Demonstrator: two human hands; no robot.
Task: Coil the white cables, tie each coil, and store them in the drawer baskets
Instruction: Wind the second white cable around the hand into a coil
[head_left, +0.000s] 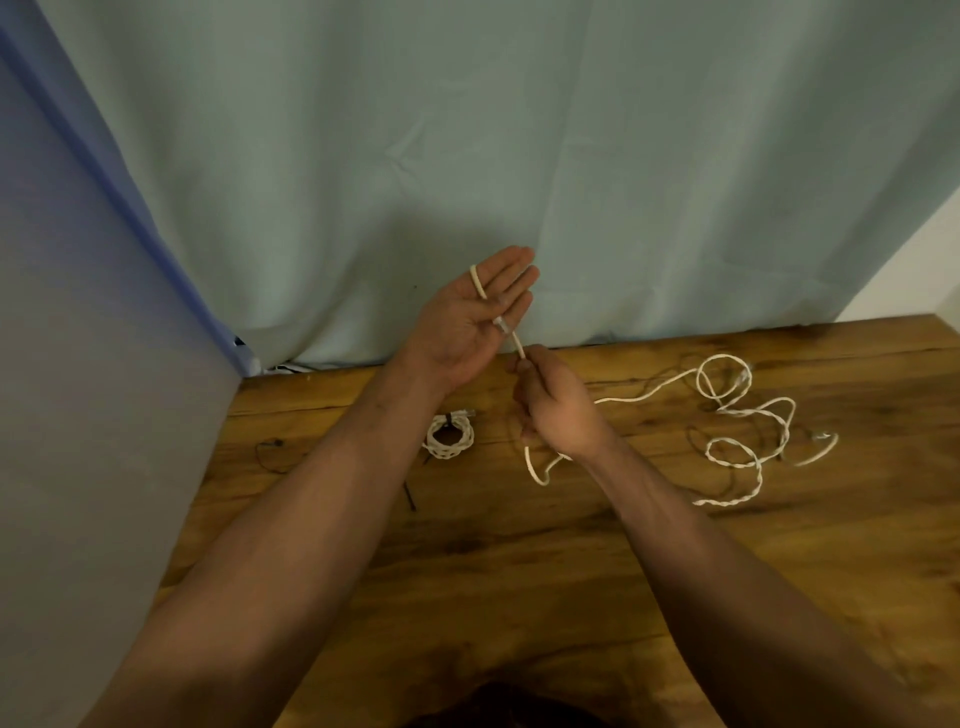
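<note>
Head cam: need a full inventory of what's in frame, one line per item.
loose cable: one or two, can't tell; white; sprawled on the table's right side, one end up in the hands
coiled cable: 1, white, dark tie round it, on table left of centre
loose ties: at least 2, black, on table near the coil
table: 1, brown wood
curtain: 1, pale green, behind table
panel: 1, blue-grey, far left
left hand: palm up, fingers straight, cable looped over it
right hand: pinches the cable just below left hand
</note>
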